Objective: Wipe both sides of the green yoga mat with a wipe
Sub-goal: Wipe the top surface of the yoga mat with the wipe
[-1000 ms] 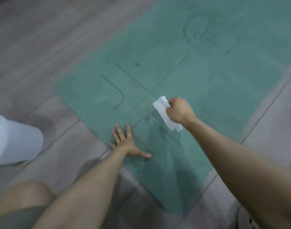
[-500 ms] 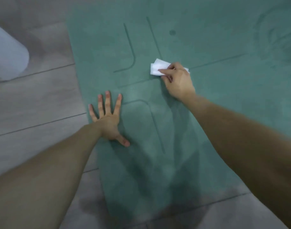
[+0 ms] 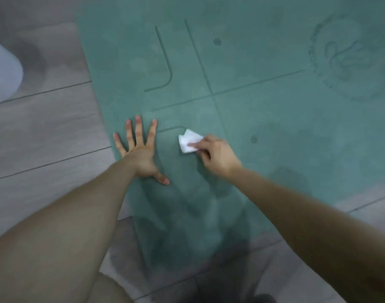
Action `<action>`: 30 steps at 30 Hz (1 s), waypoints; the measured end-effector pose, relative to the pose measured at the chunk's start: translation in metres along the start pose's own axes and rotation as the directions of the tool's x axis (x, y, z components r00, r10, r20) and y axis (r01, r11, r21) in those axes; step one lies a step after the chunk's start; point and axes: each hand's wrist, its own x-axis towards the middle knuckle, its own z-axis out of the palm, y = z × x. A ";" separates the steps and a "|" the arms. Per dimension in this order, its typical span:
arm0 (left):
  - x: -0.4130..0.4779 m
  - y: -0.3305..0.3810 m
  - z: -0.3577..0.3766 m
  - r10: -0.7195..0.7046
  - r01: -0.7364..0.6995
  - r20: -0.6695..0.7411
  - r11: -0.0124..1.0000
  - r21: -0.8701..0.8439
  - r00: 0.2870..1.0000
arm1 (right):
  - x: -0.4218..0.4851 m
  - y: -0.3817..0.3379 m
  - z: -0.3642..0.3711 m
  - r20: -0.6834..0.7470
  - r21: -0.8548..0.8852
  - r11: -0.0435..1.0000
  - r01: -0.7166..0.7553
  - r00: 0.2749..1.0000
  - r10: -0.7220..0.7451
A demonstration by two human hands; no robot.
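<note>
A flat green mat [image 3: 263, 119] is pressed by the spread left hand [image 3: 141, 154]. A crumpled white wipe [image 3: 188, 142] is pinched by the right hand [image 3: 217, 157].

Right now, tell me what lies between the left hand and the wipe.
Head view: only bare green mat, with a faint curved line, between left hand and the wipe the right hand pinches.

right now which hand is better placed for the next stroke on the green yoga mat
Right. The right hand pinches the folded white wipe on the green yoga mat; the left hand lies flat, fingers spread, near the mat's edge, holding nothing.
</note>
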 end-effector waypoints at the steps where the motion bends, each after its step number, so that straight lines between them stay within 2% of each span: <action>1: -0.003 0.000 0.000 0.003 -0.003 -0.002 1.000 -0.006 1.000 | -0.026 -0.011 0.009 0.058 0.032 0.999 0.003 0.998 -0.005; 4: -0.007 0.001 -0.001 0.011 -0.011 0.001 1.000 -0.015 1.000 | -0.058 -0.022 0.020 0.125 0.064 0.998 -0.023 0.992 0.014; 7: -0.003 0.001 -0.005 0.038 -0.038 -0.011 0.999 -0.025 0.999 | -0.026 -0.011 0.001 0.097 0.002 0.999 0.038 0.995 -0.038; 8: -0.001 0.001 -0.006 0.045 -0.046 -0.012 0.999 -0.025 0.999 | -0.006 -0.004 -0.009 0.048 -0.019 0.999 0.033 0.998 -0.032; 10: 0.001 -0.001 -0.007 0.045 -0.046 -0.020 0.999 -0.018 0.999 | 0.045 0.012 -0.033 -0.104 -0.023 0.997 -0.073 0.992 0.071; 12: 0.004 -0.001 -0.006 0.048 -0.048 -0.021 0.999 0.011 0.999 | 0.088 0.023 -0.049 -0.273 -0.003 0.979 -0.205 0.942 0.196; 13: 0.006 -0.002 -0.005 0.047 -0.046 -0.031 0.999 0.021 0.998 | 0.102 0.023 -0.051 -0.296 -0.017 0.974 -0.226 0.931 0.211; 17: 0.010 -0.005 -0.004 0.011 -0.009 -0.072 1.000 0.028 0.997 | 0.107 0.022 -0.065 -0.277 -0.070 0.989 -0.131 0.955 0.107; 21: 0.014 -0.004 -0.006 0.001 0.001 -0.089 1.000 0.026 0.996 | 0.119 0.042 -0.107 -0.510 -0.147 0.970 -0.192 0.855 0.092; 22: 0.015 -0.003 -0.006 0.001 0.001 -0.091 1.000 0.022 0.996 | 0.123 0.043 -0.107 -0.506 -0.182 0.969 -0.168 0.861 0.054; 24: 0.016 -0.004 -0.005 -0.008 0.009 -0.101 1.000 0.015 0.995 | 0.126 0.041 -0.087 -0.324 -0.270 0.962 -0.044 0.945 -0.048; 25: 0.017 -0.004 -0.005 -0.009 0.010 -0.115 1.000 0.012 0.993 | 0.124 0.042 -0.073 -0.229 -0.282 0.959 0.011 0.970 -0.078; 26: 0.017 -0.005 -0.005 -0.008 0.009 -0.130 1.000 0.006 0.992 | 0.122 0.042 -0.063 -0.193 -0.263 0.964 0.040 0.977 -0.093; 28: 0.014 -0.006 -0.002 -0.012 0.010 -0.191 1.000 -0.008 0.982 | 0.125 0.048 -0.058 -0.232 -0.206 0.977 0.053 0.967 -0.101; 30: 0.008 -0.008 0.008 -0.048 0.040 -0.332 0.999 -0.030 0.942 | 0.132 0.056 -0.064 -0.224 -0.240 0.970 0.050 0.969 -0.105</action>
